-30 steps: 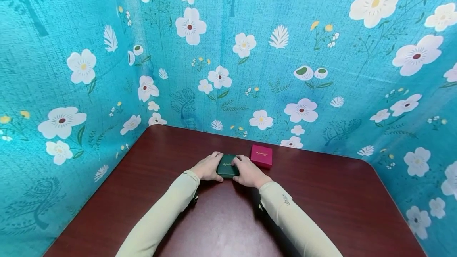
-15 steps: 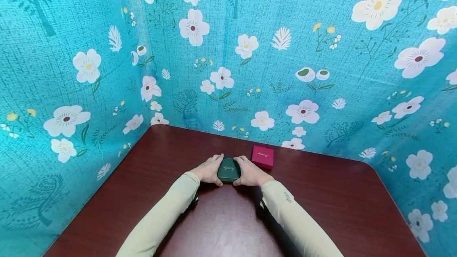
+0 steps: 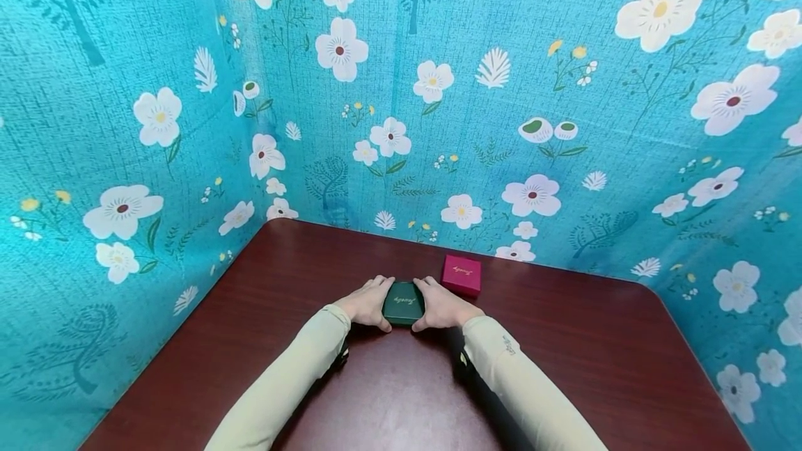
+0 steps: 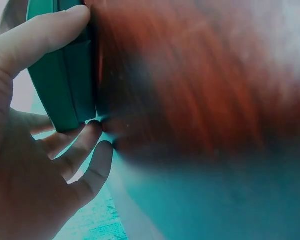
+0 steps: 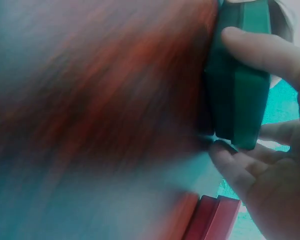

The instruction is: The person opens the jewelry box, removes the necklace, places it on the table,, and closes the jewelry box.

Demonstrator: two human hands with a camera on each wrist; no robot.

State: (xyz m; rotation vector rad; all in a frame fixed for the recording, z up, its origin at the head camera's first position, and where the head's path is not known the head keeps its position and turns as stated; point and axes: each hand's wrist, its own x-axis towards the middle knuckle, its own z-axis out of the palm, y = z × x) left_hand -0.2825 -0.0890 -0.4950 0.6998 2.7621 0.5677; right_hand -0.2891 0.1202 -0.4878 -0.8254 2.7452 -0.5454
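Observation:
A dark green box (image 3: 403, 303) with gold lettering lies flat on the table between both hands. The left hand (image 3: 367, 303) grips its left side, thumb along the near edge and fingers toward the far corner. On the opposite side the right hand (image 3: 441, 303) holds it the same way. In the left wrist view the left thumb presses the side of the green box (image 4: 65, 85), the fingers curved around its far end. The right wrist view shows the right thumb on the green box (image 5: 242, 85), with a seam running along its side.
A crimson box (image 3: 461, 275) with gold lettering sits behind and right of the green one; its edge (image 5: 210, 220) shows low in the right wrist view. The dark red-brown table (image 3: 564, 339) meets a turquoise floral cloth (image 3: 401, 89) at the back and left.
The right fingers, earlier over the green box's top, have moved to its right side. The green box and both hands sit slightly lower in the head view, nearer the person.

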